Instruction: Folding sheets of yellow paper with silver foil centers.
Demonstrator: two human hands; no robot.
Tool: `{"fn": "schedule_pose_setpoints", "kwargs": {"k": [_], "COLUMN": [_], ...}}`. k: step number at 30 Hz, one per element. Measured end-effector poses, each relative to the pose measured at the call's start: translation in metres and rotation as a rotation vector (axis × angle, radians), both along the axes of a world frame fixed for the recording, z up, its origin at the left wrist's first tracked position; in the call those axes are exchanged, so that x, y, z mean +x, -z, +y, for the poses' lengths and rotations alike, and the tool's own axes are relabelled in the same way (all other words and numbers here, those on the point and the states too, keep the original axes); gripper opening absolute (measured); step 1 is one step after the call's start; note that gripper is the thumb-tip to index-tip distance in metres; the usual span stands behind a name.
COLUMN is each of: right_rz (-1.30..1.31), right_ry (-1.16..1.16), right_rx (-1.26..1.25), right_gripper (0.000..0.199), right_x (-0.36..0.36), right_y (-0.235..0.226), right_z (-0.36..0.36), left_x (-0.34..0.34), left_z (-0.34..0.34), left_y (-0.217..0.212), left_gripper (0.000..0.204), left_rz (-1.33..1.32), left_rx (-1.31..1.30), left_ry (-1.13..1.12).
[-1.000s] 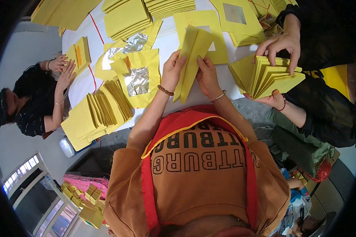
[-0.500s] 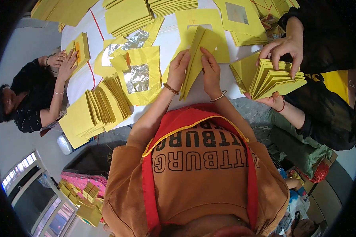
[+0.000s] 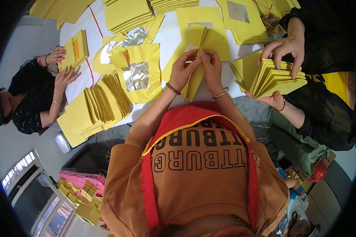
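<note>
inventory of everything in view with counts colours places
table: one, white, upper view
folded paper: one, yellow, upper centre
foil-patched sheets: several, yellow with silvery patches, on table
fanned stack: one, yellow, table's near left edge
flat stacks: several, yellow, table's far side
paper block: one, yellow, table's left edge
spread bundle: one, yellow, held at right
other people: three, black clothes left and right, lower right blue-white
green bundle: one, green, lower right
pink covering: one, pink, lower left
apron: one, red, worn at centre
left hand: one, bare, on folded paper
right hand: one, bare, on folded paper
</note>
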State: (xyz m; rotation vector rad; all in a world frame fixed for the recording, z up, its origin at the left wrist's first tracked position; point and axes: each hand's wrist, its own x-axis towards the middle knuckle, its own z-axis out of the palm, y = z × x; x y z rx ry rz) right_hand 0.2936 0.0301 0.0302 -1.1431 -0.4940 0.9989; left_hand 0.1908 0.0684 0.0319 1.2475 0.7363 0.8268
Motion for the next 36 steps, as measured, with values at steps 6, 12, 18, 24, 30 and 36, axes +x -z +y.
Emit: {"fn": "schedule_pose_setpoints", "kwargs": {"k": [6,12,18,24,30,36], "right_rz": [-0.011,0.036,0.033,-0.024,-0.057,-0.078], "right_ry": [-0.020,-0.034,0.008,-0.009,-0.056,-0.001], "right_rx": [-0.016,-0.036,0.014,0.015,-0.035,-0.011], "right_gripper": [0.022,0.021,0.016,0.018,0.018,0.015], "right_x": [0.007,0.009,0.005,0.006,0.010,0.007], "right_y": [0.004,0.008,0.017,0.017,0.010,0.013], "right_z": [0.000,0.000,-0.001,-0.002,-0.002,-0.002], "left_x": [0.000,0.001,0.000,0.000,-0.001,0.000], "left_z": [-0.001,0.000,0.000,0.000,0.000,-0.001], "left_y": [0.003,0.010,0.004,0.006,0.008,0.001], "left_gripper": [0.038,0.039,0.036,0.036,0.038,0.037], "left_rz": [0.025,0.042,0.026,-0.001,0.038,-0.018], "left_rx": [-0.013,0.033,0.008,0.003,0.006,-0.073], "left_ry": [0.009,-0.009,0.038,0.045,0.041,0.018]}}
